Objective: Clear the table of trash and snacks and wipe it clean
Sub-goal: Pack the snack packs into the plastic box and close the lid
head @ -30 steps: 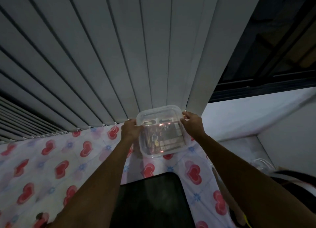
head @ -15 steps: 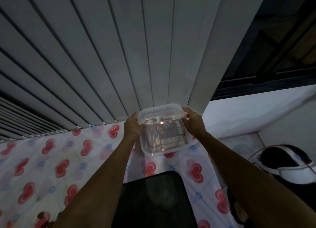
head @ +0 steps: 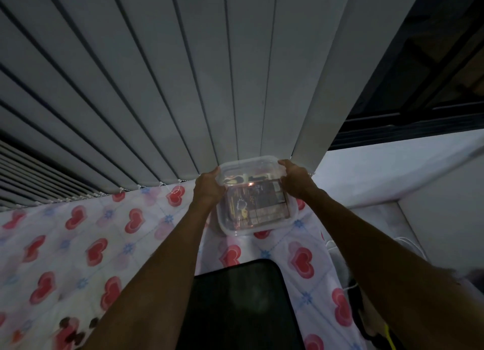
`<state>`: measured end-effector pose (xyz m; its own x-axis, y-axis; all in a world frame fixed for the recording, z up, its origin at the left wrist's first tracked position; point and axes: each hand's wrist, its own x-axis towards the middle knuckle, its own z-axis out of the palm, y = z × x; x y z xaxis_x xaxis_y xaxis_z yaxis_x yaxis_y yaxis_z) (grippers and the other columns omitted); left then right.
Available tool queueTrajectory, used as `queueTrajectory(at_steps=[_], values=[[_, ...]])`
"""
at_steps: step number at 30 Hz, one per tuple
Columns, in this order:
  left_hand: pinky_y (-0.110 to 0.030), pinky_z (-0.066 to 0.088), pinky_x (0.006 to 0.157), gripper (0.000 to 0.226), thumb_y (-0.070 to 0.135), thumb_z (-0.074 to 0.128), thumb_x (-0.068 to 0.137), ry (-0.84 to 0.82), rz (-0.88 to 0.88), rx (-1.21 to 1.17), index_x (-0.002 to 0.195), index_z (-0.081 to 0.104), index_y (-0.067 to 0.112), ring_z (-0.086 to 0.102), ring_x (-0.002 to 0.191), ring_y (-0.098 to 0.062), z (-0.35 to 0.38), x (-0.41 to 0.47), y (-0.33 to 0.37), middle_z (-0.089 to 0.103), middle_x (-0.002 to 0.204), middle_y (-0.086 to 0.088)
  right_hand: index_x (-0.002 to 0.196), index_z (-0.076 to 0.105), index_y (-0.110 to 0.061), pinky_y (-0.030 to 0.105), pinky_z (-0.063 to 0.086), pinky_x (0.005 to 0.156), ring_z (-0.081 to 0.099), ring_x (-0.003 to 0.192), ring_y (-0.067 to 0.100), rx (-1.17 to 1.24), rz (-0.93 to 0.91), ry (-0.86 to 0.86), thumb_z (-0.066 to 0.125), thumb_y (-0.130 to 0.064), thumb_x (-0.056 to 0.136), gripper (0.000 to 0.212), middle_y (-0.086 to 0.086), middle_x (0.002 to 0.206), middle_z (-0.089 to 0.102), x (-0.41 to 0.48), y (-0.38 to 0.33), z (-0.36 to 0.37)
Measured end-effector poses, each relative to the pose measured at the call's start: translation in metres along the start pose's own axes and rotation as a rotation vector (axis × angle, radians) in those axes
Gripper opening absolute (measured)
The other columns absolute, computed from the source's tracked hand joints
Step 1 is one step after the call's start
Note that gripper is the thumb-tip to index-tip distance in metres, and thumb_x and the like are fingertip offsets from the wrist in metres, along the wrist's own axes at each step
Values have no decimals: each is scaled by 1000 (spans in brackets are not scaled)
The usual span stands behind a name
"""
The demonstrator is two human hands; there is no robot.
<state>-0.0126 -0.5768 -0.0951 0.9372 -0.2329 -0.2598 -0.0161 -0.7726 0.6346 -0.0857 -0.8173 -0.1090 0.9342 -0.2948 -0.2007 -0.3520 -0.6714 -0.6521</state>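
Clear lidded plastic container of packets, clasped between left hand and right hand, above heart-print cloth, near grey vertical blinds.

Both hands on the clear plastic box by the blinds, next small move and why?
Probably lower the clear plastic lidded box onto the heart-print cloth and let go. The left hand and right hand each grip a side, holding it tilted at the foot of the grey vertical blinds. Whether its base already touches the cloth is unclear.
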Motion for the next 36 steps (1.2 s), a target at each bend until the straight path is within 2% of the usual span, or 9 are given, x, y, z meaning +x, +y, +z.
queueTrajectory(at_steps=[4,8,12,17,22,26,28,32,36], values=[[-36,49,107,62,22,77,90,13,4,-43,147,54,20,61,127,-33,2,-2,-5,63,140,-13,134,54,-5,28,44,86,63,110,33,27,-54,10,56,-11,99,36,19,125,65,-7,3,-3],[-49,50,107,68,27,77,90,46,-60,-145,151,48,17,59,127,-36,4,-17,-10,60,143,-16,133,56,-7,27,46,86,65,110,32,67,-79,76,55,-21,102,35,16,125,65,-26,5,-5],[-41,54,98,66,37,67,96,-28,-35,-149,154,41,21,67,113,-33,8,-44,-23,67,131,-18,142,47,-14,42,59,81,66,106,34,102,175,-1,56,-34,100,47,15,126,64,-54,11,-12],[-39,48,101,67,40,65,98,-112,-11,-237,157,35,30,59,129,-32,10,-69,-36,58,147,-10,134,53,-6,46,62,81,70,100,32,441,308,-185,61,-31,98,44,17,124,64,-87,31,-13],[-32,63,71,111,13,88,77,-418,-77,-374,159,18,41,68,105,-21,-7,-66,-44,64,129,-4,124,60,1,52,59,88,72,101,32,617,298,-220,64,-24,95,38,21,118,67,-98,36,-11],[-43,58,95,137,14,95,67,-485,-92,-335,162,-1,38,64,116,-26,-9,-63,-50,62,132,-7,119,64,3,53,58,89,71,103,33,650,286,-229,64,-22,95,35,21,118,68,-101,35,-8],[-43,56,99,138,15,95,66,-484,-92,-345,162,-2,36,63,118,-27,-9,-63,-53,61,137,-11,120,63,5,52,58,92,71,105,33,703,293,-276,63,-17,95,33,21,119,67,-100,37,-11],[-29,58,83,136,14,93,69,-495,-69,-372,162,-4,36,64,117,-24,-9,-61,-55,60,142,-13,121,63,5,55,55,95,71,105,36,728,315,-278,63,-12,94,32,22,119,67,-98,39,-13],[-31,60,83,133,18,94,69,-476,-28,-349,162,1,38,65,116,-25,-9,-60,-56,62,137,-10,120,64,5,58,54,95,70,105,36,712,306,-261,64,-11,94,31,22,118,68,-97,41,-11]])
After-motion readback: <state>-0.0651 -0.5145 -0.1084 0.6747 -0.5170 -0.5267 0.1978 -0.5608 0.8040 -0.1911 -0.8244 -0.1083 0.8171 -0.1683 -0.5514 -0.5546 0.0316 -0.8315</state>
